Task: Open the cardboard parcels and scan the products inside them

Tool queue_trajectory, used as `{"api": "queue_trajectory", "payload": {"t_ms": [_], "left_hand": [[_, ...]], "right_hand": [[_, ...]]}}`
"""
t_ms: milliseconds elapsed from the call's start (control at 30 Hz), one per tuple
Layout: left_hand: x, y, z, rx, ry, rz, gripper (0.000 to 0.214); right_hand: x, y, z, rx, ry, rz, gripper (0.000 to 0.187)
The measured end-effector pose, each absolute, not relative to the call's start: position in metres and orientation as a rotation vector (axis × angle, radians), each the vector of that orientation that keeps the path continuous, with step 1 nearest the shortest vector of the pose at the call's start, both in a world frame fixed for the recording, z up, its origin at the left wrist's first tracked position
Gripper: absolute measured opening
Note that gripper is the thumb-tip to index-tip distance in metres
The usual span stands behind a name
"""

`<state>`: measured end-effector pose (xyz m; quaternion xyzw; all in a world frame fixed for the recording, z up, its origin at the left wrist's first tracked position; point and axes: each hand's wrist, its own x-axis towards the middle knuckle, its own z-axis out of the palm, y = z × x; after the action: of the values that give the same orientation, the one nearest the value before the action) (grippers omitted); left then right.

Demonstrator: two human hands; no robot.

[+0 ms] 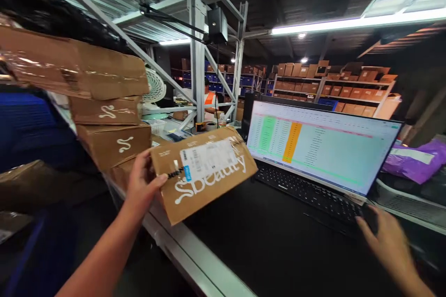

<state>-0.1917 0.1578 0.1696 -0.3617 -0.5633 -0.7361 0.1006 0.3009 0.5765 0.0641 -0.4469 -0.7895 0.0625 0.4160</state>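
Observation:
A brown cardboard box [209, 197] with white lettering and a white shipping label is tilted up above the front edge of the black desk [265, 241]. My left hand [143, 180] grips its left end, thumb on the labelled face and fingers behind. Over on the right, my right hand [386, 236] rests curled around a dark computer mouse [370, 219], partly hidden under it. Just left of the mouse lies a black keyboard [310, 191]. Behind that stands a monitor [324, 148] showing a spreadsheet with green and orange columns.
Several cardboard boxes [108, 110] are stacked at the left, beside a white fan [155, 86]. A purple plastic package [414, 160] lies right of the monitor. Metal posts [200, 65] rise behind the desk. Farther back are a person in an orange vest [210, 99] and box-filled shelves [299, 86].

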Motion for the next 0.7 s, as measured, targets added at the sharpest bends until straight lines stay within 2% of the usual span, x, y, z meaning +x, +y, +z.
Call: {"api": "queue_trajectory", "payload": {"t_ms": [133,233,367,467,567,700], "left_hand": [[-0.175,0.181,0.161,-1.272,-1.771,-2.161,0.073],[-0.166,0.195,0.155,-1.4,-1.791,-2.079,0.071],[-0.157,0.195,0.16,-1.432,-1.769,-2.07,0.069],[-0.14,0.19,0.169,-1.529,-1.733,-2.106,0.067],[-0.107,0.193,0.162,-1.569,-1.668,-2.168,0.062],[-0.058,0.209,0.127,-1.642,-1.593,-2.29,0.061]], "right_hand": [[0.164,0.462,0.083,-0.429,-2.146,1.371,0.085],[0.101,0.402,0.092,-0.175,-2.135,1.7,0.093],[0.094,0.373,0.098,-0.228,-2.016,1.759,0.1],[0.127,0.367,0.094,-0.314,-2.024,1.623,0.1],[0.174,0.366,0.094,-0.549,-2.03,1.428,0.093],[0.231,0.362,0.101,-0.872,-2.05,1.192,0.082]]}}
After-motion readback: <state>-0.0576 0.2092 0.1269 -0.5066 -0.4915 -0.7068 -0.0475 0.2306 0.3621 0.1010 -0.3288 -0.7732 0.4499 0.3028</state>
